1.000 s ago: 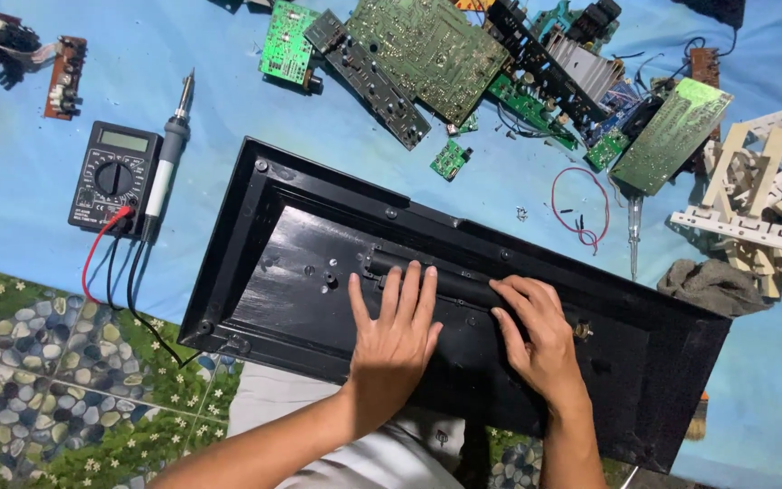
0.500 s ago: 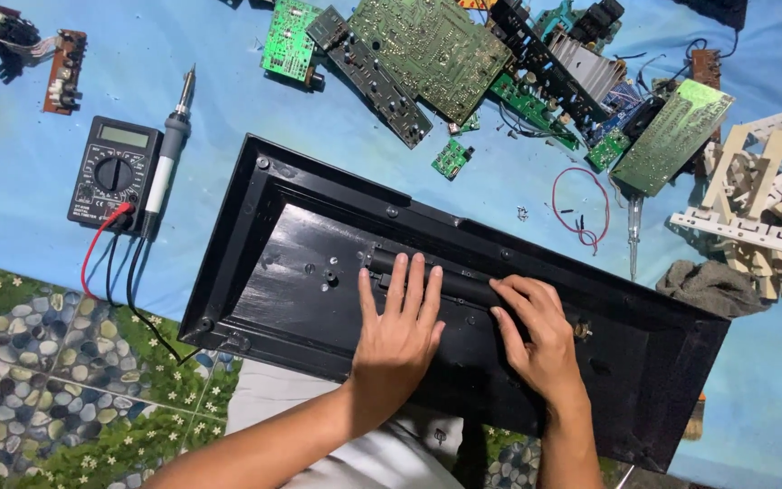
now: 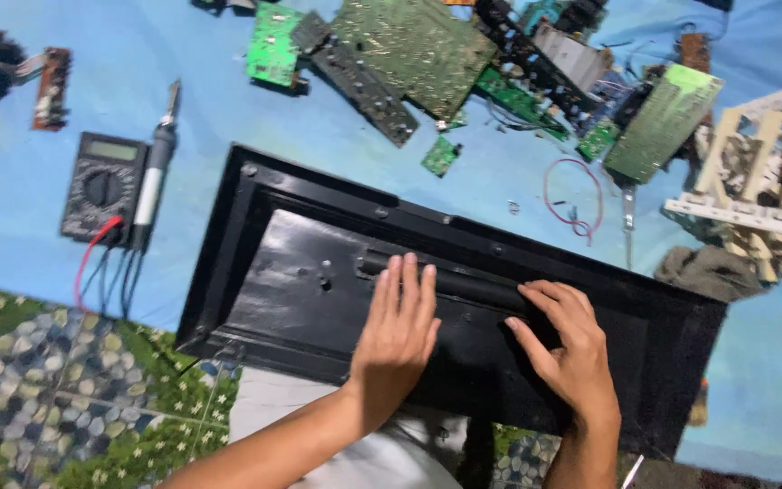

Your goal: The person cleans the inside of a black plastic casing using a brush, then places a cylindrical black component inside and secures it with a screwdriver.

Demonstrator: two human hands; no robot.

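Left hand (image 3: 397, 328): one, lying flat with fingers together and stretched, palm down on the black panel (image 3: 300, 272), grasping nothing.
Right hand (image 3: 570, 353): one, fingers bent loosely, resting on the same panel, clasping nothing.
Black panel: one, centre of the frame, under both hands, slanting towards lower right.
Multimeter (image 3: 101, 186): one, left of frame.
Soldering iron (image 3: 157, 167): one, touching the multimeter's side.
Circuit boards (image 3: 416, 50): several, upper centre, exact count unclear.
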